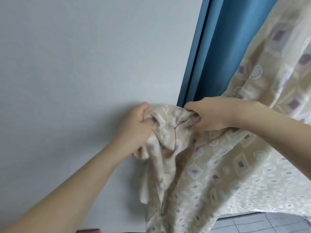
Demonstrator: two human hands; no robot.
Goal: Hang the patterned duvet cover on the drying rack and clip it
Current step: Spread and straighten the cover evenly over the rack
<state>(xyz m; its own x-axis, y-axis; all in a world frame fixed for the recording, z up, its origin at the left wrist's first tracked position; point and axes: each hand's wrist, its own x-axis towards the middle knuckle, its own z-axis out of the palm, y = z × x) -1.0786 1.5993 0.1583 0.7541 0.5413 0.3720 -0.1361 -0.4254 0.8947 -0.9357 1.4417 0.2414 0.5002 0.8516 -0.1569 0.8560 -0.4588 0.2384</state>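
Observation:
The patterned duvet cover (223, 162) is beige with white rings and purple squares. It hangs from the upper right down across the right half of the view. My left hand (136, 130) grips a bunched fold of it at the centre. My right hand (212, 113) grips the same bunch just to the right, fingers curled into the cloth. A loose tail of fabric hangs below my hands. No drying rack or clip is in view.
A plain pale wall (75, 64) fills the left side. A blue curtain (223, 47) hangs behind the duvet cover at upper centre. A grey checked surface (252, 224) shows at the bottom right, and a pink edge (89, 230) at the bottom.

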